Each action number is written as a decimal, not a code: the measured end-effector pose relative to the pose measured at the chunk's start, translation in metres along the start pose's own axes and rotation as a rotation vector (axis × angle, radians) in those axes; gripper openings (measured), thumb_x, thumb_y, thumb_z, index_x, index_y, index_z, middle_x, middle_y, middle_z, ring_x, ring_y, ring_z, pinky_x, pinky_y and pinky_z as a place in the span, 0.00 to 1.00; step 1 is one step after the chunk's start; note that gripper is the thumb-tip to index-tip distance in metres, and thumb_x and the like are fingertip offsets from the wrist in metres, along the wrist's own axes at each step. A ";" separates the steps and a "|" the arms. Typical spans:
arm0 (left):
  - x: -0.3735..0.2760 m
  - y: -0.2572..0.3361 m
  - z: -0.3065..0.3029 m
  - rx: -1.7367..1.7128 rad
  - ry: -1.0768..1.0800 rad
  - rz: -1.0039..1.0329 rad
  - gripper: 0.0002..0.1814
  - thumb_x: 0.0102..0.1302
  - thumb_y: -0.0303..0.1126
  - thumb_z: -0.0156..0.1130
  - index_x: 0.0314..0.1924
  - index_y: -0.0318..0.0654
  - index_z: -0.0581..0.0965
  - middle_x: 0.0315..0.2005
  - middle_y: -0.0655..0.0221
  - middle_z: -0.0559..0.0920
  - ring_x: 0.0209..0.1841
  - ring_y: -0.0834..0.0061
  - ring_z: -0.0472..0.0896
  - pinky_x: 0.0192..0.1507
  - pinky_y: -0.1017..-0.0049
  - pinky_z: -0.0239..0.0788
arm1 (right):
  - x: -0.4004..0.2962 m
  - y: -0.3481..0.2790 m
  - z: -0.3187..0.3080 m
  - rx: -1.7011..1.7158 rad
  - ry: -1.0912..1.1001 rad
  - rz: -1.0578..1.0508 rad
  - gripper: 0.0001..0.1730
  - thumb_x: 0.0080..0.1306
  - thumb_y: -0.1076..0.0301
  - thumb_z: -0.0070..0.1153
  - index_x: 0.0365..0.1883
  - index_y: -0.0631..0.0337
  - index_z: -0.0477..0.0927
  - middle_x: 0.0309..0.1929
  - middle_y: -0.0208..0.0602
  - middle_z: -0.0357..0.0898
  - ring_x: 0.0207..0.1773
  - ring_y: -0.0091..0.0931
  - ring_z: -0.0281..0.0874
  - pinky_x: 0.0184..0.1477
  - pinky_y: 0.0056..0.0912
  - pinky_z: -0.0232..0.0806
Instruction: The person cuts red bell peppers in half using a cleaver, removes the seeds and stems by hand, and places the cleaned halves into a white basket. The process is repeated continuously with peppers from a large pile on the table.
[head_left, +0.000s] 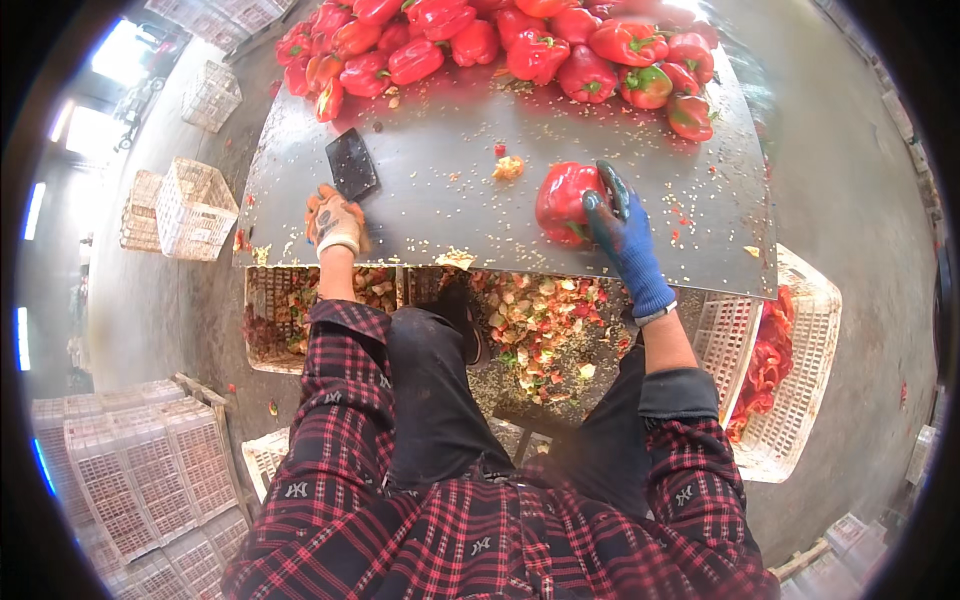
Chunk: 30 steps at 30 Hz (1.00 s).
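Note:
My right hand (621, 225), in a blue knit glove with a dark coated palm, grips a large red bell pepper (562, 202) by its right side on the metal table (435, 180). The pepper's green stem end faces down toward me. My left hand (335, 221), in an orange and cream glove, rests at the table's left near edge with its fingers curled. Whether it holds anything is hidden, though a bit of blue shows beside it. Just beyond those fingers lies a flat black rectangular slab (352, 164). A torn seedy pepper core (508, 168) sits mid-table.
Red bell peppers (472, 41) are heaped along the far side. Seeds and scraps dot the tabletop. Below stand a crate of trimmings (274, 360) at left and a crate (806, 397) with red pepper pieces at right. Scraps (540, 330) cover the floor between my feet. Stacked crates (135, 465) stand behind left.

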<state>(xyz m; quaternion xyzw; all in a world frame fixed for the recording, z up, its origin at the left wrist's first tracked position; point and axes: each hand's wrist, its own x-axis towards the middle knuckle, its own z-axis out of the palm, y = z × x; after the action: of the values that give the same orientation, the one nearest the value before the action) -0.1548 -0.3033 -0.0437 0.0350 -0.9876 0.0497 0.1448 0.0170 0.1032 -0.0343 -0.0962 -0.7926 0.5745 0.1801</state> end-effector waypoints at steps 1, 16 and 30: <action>0.003 -0.004 0.007 -0.036 -0.084 -0.068 0.16 0.60 0.38 0.58 0.46 0.41 0.74 0.30 0.62 0.79 0.36 0.60 0.79 0.43 0.60 0.74 | 0.001 -0.003 0.000 0.018 -0.004 0.016 0.32 0.63 0.59 0.60 0.64 0.61 0.71 0.61 0.47 0.73 0.64 0.38 0.71 0.66 0.38 0.61; -0.130 0.085 -0.132 -1.574 -0.519 0.036 0.33 0.61 0.21 0.61 0.67 0.32 0.64 0.44 0.61 0.80 0.41 0.74 0.81 0.41 0.76 0.77 | 0.003 -0.004 0.011 -0.114 0.056 -0.135 0.29 0.60 0.64 0.57 0.62 0.57 0.74 0.57 0.44 0.75 0.61 0.38 0.72 0.64 0.39 0.62; -0.191 0.139 -0.167 -1.068 -0.399 0.486 0.33 0.60 0.21 0.57 0.67 0.23 0.61 0.53 0.41 0.77 0.56 0.54 0.78 0.56 0.68 0.68 | 0.000 0.005 0.021 -0.269 0.117 -0.154 0.32 0.64 0.59 0.54 0.66 0.60 0.68 0.60 0.52 0.72 0.63 0.45 0.69 0.65 0.43 0.60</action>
<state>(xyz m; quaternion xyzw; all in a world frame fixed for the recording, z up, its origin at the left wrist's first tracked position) 0.0631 -0.1370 0.0484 -0.2598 -0.8639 -0.4272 -0.0607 0.0086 0.0863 -0.0445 -0.0921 -0.8555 0.4411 0.2550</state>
